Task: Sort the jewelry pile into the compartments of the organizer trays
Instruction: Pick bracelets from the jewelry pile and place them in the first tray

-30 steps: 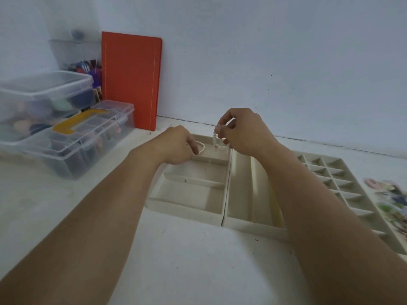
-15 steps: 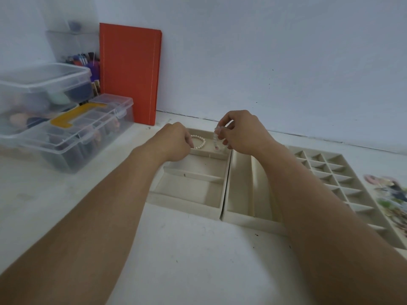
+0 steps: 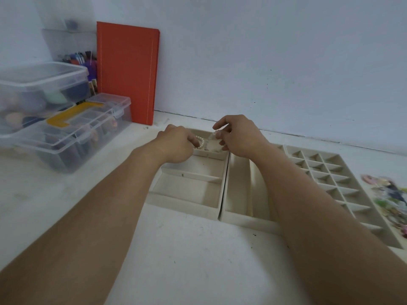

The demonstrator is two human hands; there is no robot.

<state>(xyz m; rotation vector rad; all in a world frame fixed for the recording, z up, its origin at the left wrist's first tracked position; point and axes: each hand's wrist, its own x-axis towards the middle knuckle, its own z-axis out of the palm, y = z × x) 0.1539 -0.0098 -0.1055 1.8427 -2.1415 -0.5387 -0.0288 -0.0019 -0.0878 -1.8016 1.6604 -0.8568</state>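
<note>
At the left tray's point(image 3: 187, 208) twelve-o'clock compartment, the left hand point(image 3: 176, 144) grasps a pearl bracelet point(image 3: 200, 142) — the right hand point(image 3: 237, 137) pinches a clear-beaded piece point(image 3: 211, 136).

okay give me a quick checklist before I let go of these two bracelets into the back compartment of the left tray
1. Left hand holds the pearl bracelet over the back compartment of the left tray: ok.
2. Right hand pinches the clear bead bracelet above the same compartment: ok.
3. Bracelets not tangled together: cannot tell, they nearly meet.
4. Compartment has room: ok, its floor shows beside the bracelets.
5. Both bracelets inside the tray walls: ok.
6. Jewelry pile within reach at far right for the next pick: ok.
</note>
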